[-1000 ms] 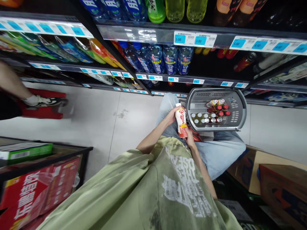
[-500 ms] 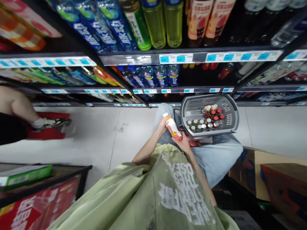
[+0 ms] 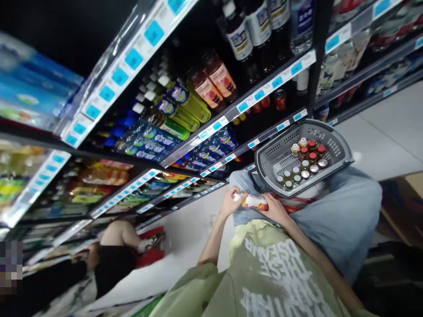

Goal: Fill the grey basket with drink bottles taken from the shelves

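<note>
A white bottle with red and yellow print (image 3: 253,201) lies almost level above my lap, held between both hands. My left hand (image 3: 230,200) is closed round its white-capped end. Closed on the reddish base end is my right hand (image 3: 275,209). Just beyond my hands, a grey shopping basket (image 3: 343,152) rests tilted by my knees. Inside it stand red-capped bottles (image 3: 312,156), pale-capped bottles (image 3: 288,184), silver-topped cans (image 3: 313,168) and two small white bottles (image 3: 295,149), grouped together.
Drink shelves with price strips (image 3: 259,94) run across in front, holding yellow-green bottles (image 3: 193,103), blue-labelled bottles (image 3: 158,141) and dark bottles (image 3: 239,37). Another person (image 3: 114,255) sits low at the left on a red stool (image 3: 155,251). Cardboard boxes (image 3: 410,207) stand at the right.
The view has swung toward the left and tilted, bringing more shelves and the other person into sight. The bottle has turned from steep to nearly level, still in both hands.
</note>
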Demonstrator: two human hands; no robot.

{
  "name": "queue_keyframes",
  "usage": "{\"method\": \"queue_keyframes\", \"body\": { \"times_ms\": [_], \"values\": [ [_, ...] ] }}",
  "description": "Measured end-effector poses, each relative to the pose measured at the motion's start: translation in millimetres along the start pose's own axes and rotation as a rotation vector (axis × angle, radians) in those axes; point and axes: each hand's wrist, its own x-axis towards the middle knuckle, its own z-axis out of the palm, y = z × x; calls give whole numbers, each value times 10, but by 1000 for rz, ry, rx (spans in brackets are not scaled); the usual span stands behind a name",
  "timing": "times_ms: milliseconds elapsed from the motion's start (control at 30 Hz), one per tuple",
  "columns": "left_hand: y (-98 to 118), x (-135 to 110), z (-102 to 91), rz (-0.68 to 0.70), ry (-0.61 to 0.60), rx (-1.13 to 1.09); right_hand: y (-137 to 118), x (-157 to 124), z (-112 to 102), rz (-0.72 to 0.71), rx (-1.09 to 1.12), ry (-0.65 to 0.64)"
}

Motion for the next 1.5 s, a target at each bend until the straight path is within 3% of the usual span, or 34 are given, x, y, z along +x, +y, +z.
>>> {"method": "queue_keyframes", "body": {
  "times_ms": [133,333,467,567,733,867,1033,1167,1367,1500],
  "values": [
    [249,91,49,57,54,113,-56,15,-50,-30,45,28],
    [405,475,91,65,63,81,-41,42,-206,170,-72,-51],
    [492,742,165,-33,114,81,-74,26,-242,137,-79,-101],
    [630,946,291,39,140,233,-126,16,-256,104,-69,-124],
    [850,1422,576,223,16,525,-225,13,-290,115,-43,-127],
    [829,1868,822,281,-66,574,-303,13,-262,136,-20,-153],
    [656,2350,1251,366,-254,659,-377,47,-95,156,30,-123],
    [473,2789,1772,375,-393,705,-414,119,22,183,122,-201],
    [30,3469,2630,289,-586,768,-447,224,66,295,270,-252],
    [-205,3798,3067,202,-622,812,-463,291,121,350,340,-348]
  ]
}}
